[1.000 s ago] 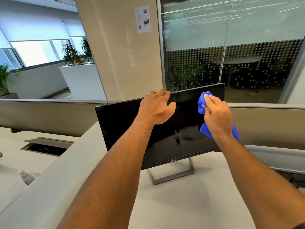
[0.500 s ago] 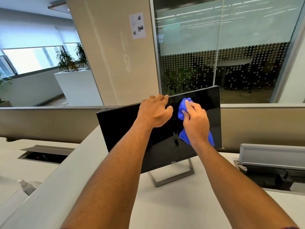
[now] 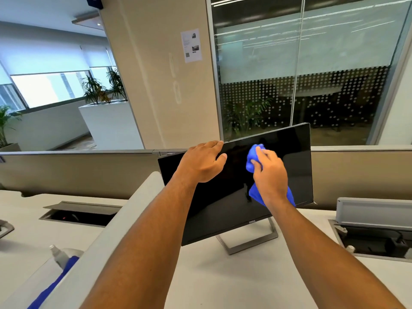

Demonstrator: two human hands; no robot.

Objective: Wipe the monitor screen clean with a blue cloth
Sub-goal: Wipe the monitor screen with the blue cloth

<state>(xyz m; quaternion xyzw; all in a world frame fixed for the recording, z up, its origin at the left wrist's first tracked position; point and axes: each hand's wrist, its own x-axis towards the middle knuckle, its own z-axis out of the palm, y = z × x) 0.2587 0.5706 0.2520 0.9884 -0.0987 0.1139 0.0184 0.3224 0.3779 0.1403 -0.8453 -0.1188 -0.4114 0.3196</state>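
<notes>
— Where is the monitor, and what are your hands doing to it?

— The monitor (image 3: 287,157) stands on its metal stand (image 3: 249,243) on the white desk (image 3: 223,282), tilted so its right side rides higher than its left; the screen is dark and glossy. My left hand (image 3: 201,162) lies over the top edge near the middle — fingers curled over the rim, thumb resting on the front of the glass. So that hand has hold of the monitor itself.

— And the other one?

— My right hand (image 3: 270,175) is on the screen, just right of the left hand, with the blue cloth (image 3: 253,159) bunched under it. The fingers are bent round the wad and press it against the glass; a loose tail of cloth hangs below my wrist, down toward the lower bezel.

— How tightly are you gripping it?

— I cannot tell how hard; I only see the fingers wrapped over the cloth with blue showing above and below them.

— Anything else on the desk?

— A spray bottle (image 3: 58,255) at the lower left, beyond the low divider (image 3: 116,219), with a strip of blue fabric beside it. An open cable hatch (image 3: 376,239) sits to the right of the monitor, another to the far left.
</notes>
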